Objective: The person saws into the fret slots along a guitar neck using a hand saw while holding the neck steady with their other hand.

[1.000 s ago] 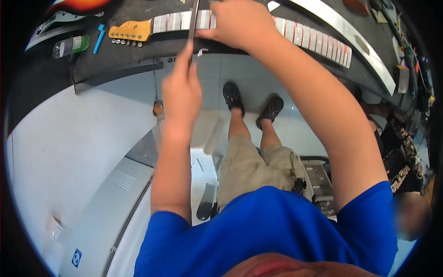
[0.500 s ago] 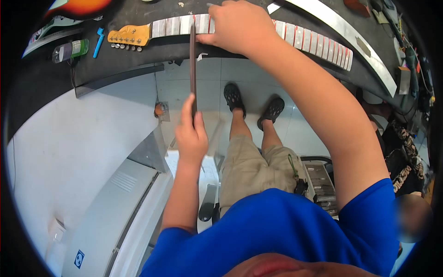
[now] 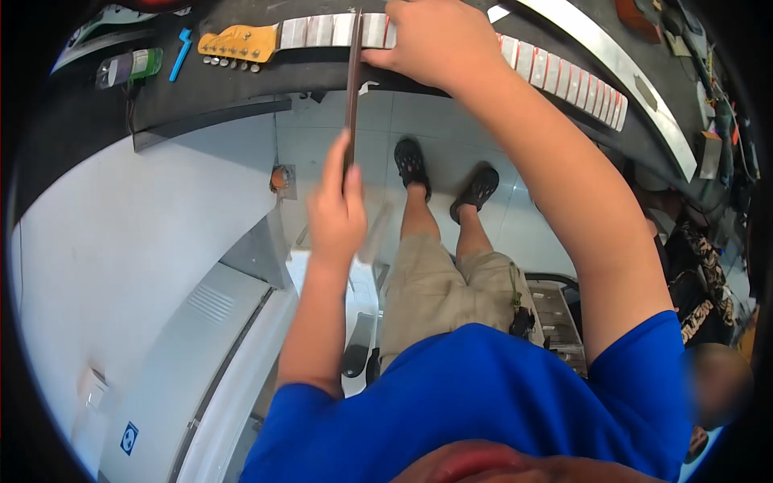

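A guitar neck lies across the dark workbench, its fretboard covered in pale strips between red-edged frets. Its yellow headstock with metal tuners points left. My left hand is closed around the near end of a long, narrow dark bar, like a file. The bar's far part lies across the fretboard, just left of my right hand. My right hand holds the neck, thumb at the near edge and fingers over the top; some fingertips are cut off by the frame's upper edge.
A blue tool and a bottle lie left of the headstock. A long curved metallic piece runs behind the neck at the right. Drawers stand beside my legs, and a blurred person's head shows at the lower right.
My left hand first drew the bar back toward my body, then moved slightly forward again. My right hand stays on the neck. The whole view has shifted a little.
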The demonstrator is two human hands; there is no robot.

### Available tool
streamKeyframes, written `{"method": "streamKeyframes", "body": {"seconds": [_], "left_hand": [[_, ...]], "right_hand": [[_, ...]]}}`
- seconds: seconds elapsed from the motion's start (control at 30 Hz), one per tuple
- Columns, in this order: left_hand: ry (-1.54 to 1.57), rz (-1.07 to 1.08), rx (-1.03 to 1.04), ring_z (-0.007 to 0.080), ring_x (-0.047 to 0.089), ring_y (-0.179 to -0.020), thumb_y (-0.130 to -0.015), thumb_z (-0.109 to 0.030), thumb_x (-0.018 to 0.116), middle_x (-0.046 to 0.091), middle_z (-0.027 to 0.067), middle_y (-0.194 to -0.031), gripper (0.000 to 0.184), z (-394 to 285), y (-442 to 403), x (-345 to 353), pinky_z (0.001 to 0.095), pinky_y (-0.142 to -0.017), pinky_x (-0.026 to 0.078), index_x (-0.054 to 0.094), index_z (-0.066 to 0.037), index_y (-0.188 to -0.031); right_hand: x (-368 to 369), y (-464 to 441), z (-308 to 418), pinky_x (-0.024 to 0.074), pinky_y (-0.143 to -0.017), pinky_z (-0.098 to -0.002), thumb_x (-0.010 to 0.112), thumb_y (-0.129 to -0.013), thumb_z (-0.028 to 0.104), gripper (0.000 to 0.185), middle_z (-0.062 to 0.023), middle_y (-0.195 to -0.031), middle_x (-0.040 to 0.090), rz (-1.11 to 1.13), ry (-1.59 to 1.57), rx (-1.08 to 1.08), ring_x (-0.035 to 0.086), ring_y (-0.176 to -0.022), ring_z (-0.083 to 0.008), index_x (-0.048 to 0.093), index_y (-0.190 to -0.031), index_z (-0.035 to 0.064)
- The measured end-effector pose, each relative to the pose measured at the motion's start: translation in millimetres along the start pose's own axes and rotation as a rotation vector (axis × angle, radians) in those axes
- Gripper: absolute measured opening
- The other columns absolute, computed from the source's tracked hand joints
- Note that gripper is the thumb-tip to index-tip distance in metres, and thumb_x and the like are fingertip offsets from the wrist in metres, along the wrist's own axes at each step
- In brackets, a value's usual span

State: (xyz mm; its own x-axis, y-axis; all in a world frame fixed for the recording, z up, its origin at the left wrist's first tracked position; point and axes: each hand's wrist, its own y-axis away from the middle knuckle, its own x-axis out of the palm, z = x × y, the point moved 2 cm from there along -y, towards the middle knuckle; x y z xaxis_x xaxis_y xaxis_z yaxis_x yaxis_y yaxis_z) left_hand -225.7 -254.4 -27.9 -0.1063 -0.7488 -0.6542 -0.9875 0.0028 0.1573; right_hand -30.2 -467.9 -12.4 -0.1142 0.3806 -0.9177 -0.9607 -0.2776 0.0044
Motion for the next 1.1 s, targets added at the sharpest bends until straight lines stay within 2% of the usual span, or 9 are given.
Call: {"method": "streamKeyframes", "body": {"seconds": [0.07, 0.17, 0.27, 0.37, 0.47, 0.53, 0.77, 0.97, 1.1], "left_hand": [[0.092, 0.050, -0.032, 0.0074, 0.051, -0.062, -0.109, -0.008, 0.055, 0.057, -0.0002, -0.073, 0.047, -38, -82, -2, 0.0258, -0.059, 0.043, 0.057, -0.010, -0.156], [0.132, 0.055, 0.006, 0.0068, 0.049, -0.060, -0.109, -0.007, 0.055, 0.056, -0.0018, -0.071, 0.047, -43, -109, 2, 0.0248, -0.058, 0.041, 0.056, -0.009, -0.157], [0.068, -0.007, -0.034, 0.0064, 0.049, -0.060, -0.109, -0.009, 0.057, 0.054, -0.0021, -0.069, 0.046, 0, -18, 0, 0.0246, -0.058, 0.042, 0.057, -0.009, -0.156], [0.066, -0.033, 0.006, 0.0061, 0.049, -0.060, -0.109, -0.009, 0.057, 0.054, -0.0020, -0.069, 0.045, 6, 12, 2, 0.0247, -0.058, 0.042, 0.059, -0.009, -0.154], [0.125, 0.017, -0.041, 0.0061, 0.050, -0.060, -0.109, -0.007, 0.055, 0.055, -0.0020, -0.069, 0.045, -37, -74, 1, 0.0243, -0.058, 0.042, 0.059, -0.009, -0.155], [0.125, 0.011, 0.033, 0.0061, 0.050, -0.060, -0.109, -0.007, 0.055, 0.056, -0.0020, -0.069, 0.046, -43, -110, 8, 0.0243, -0.058, 0.042, 0.059, -0.009, -0.155], [0.102, -0.021, 0.021, 0.0064, 0.050, -0.060, -0.109, -0.010, 0.059, 0.057, -0.0005, -0.070, 0.046, 20, 11, 4, 0.0252, -0.058, 0.044, 0.060, -0.011, -0.155], [0.183, 0.027, 0.033, 0.0060, 0.050, -0.061, -0.110, -0.008, 0.057, 0.057, -0.0020, -0.069, 0.048, -39, -120, 11, 0.0250, -0.058, 0.045, 0.058, -0.011, -0.157], [0.060, -0.010, 0.015, 0.0065, 0.051, -0.061, -0.110, -0.009, 0.058, 0.059, -0.0013, -0.071, 0.047, 2, -15, 4, 0.0253, -0.059, 0.046, 0.059, -0.012, -0.157]], "right_hand": [[-11, 0, 1, 0.0617, -0.088, -0.0479, 0.080, -0.084, 0.051, 0.053, -0.0198, -0.098, 0.077, -0.027, -0.031, -0.016, 0.076, -0.096, -0.0375, 0.078, -0.104, 0.0023], [-3, -1, 3, 0.0618, -0.088, -0.0472, 0.080, -0.085, 0.053, 0.054, -0.0194, -0.100, 0.077, 0.074, 0.040, 0.027, 0.076, -0.098, -0.0374, 0.078, -0.105, 0.0025], [-4, -1, -1, 0.0619, -0.087, -0.0468, 0.080, -0.085, 0.053, 0.055, -0.0191, -0.101, 0.077, 0.029, -0.002, 0.012, 0.076, -0.098, -0.0371, 0.078, -0.107, 0.0027], [0, 0, -4, 0.0620, -0.087, -0.0465, 0.080, -0.085, 0.053, 0.055, -0.0188, -0.101, 0.077, -0.009, 0.000, 0.005, 0.076, -0.097, -0.0364, 0.077, -0.107, 0.0032], [-2, 0, 0, 0.0621, -0.086, -0.0465, 0.080, -0.085, 0.053, 0.055, -0.0188, -0.100, 0.077, -0.013, -0.006, 0.007, 0.076, -0.097, -0.0364, 0.077, -0.106, 0.0033], [0, 4, 0, 0.0621, -0.086, -0.0464, 0.080, -0.084, 0.053, 0.054, -0.0188, -0.099, 0.077, 0.006, 0.011, 0.022, 0.076, -0.096, -0.0364, 0.077, -0.106, 0.0034], [5, 1, -4, 0.0620, -0.085, -0.0466, 0.081, -0.084, 0.051, 0.051, -0.0186, -0.097, 0.077, -0.093, -0.009, -0.014, 0.076, -0.095, -0.0369, 0.078, -0.101, 0.0035], [4, 2, -2, 0.0618, -0.085, -0.0468, 0.081, -0.084, 0.051, 0.050, -0.0187, -0.096, 0.077, -0.027, 0.027, 0.012, 0.076, -0.095, -0.0369, 0.078, -0.101, 0.0038], [-7, 3, 2, 0.0618, -0.085, -0.0460, 0.081, -0.083, 0.051, 0.052, -0.0183, -0.096, 0.077, -0.066, -0.026, -0.007, 0.076, -0.095, -0.0364, 0.078, -0.102, 0.0034]]}}
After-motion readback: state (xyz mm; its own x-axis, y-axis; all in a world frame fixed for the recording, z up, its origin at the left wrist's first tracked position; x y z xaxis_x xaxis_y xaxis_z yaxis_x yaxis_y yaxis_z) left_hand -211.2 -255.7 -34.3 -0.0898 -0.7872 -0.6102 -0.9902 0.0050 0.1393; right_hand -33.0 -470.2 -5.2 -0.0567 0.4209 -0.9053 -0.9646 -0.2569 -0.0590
